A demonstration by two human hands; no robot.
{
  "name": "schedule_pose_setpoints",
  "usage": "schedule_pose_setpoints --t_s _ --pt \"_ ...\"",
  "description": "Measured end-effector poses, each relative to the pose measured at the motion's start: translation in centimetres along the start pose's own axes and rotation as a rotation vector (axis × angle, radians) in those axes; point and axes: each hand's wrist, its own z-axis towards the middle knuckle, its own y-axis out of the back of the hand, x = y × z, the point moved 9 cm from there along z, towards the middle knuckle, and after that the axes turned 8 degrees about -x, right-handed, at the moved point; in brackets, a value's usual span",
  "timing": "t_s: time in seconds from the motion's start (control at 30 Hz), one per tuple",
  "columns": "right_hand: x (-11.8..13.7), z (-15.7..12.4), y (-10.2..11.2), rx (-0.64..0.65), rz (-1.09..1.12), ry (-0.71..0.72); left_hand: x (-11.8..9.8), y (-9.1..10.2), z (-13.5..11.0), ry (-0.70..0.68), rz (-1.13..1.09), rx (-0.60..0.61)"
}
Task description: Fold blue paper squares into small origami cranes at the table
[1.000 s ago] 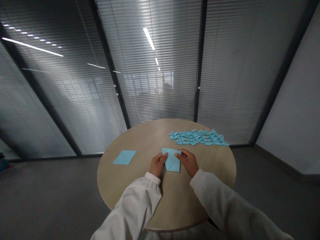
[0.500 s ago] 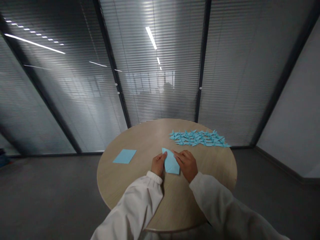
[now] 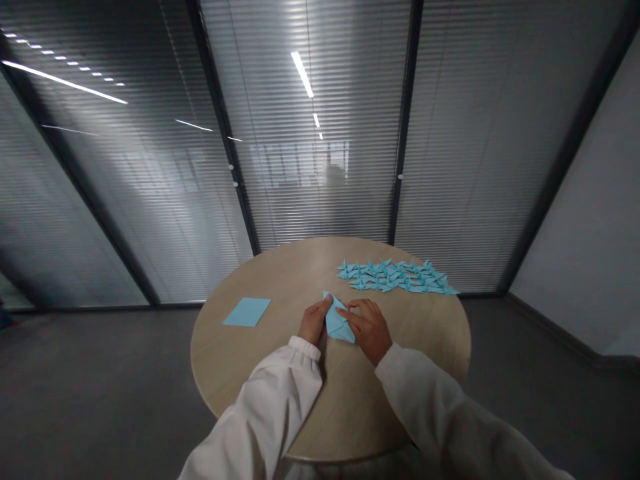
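Between my hands is a partly folded sheet of light blue origami paper (image 3: 340, 328), above the near middle of the table. My left hand (image 3: 314, 321) pinches its left edge, thumb on top. From the right, my right hand (image 3: 370, 328) has its fingers on the paper's upper right side, bending that edge inward; its fingers are closed on the paper. A flat blue paper sheet (image 3: 247, 312) lies to the left. Folded blue paper cranes (image 3: 395, 276) sit in rows at the back right.
The round wooden table (image 3: 280, 267) has a curved edge all round. Behind it stand glass panels with blinds (image 3: 325, 207) and dark frames. A pale wall (image 3: 600, 233) rises at the right, above a grey floor (image 3: 125, 373).
The paper's right side has been folded inward, so the piece looks narrower. My right fingers have moved left across it. My left hand keeps its pinch.
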Motion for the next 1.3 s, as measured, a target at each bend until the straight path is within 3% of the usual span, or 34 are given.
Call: schedule_pose_setpoints --t_s 0.2,0.4,0.47,0.57,0.63,0.7,0.8,1.3 --pt "0.3 -0.1 -0.2 0.020 0.076 0.026 -0.2 0.0 0.5 -0.024 0.122 0.062" --pt "0.3 0.1 0.1 0.031 0.232 -0.038 -0.5 0.8 1.1 -0.037 0.136 0.031" --pt "-0.4 0.2 0.2 0.004 0.346 -0.135 -0.7 0.9 1.2 -0.057 0.131 0.012" --pt "-3.2 -0.2 -0.5 -0.039 0.529 -0.440 -0.7 0.5 0.7 -0.071 0.127 0.016" --pt "-4.9 -1.3 -2.2 0.025 0.646 -0.688 -0.7 0.0 0.3 -0.070 0.115 0.036" --pt "-5.1 -1.9 -4.1 0.164 0.776 -0.779 -0.7 -0.5 -0.2 -0.071 0.110 0.062" --pt "-4.9 -2.2 -5.2 0.240 0.887 -0.808 -0.7 -1.0 -0.6 -0.065 0.109 0.086" --pt "-5.6 -2.5 -5.5 0.198 0.924 -0.829 0.4 0.2 0.5 -0.093 0.153 0.052"
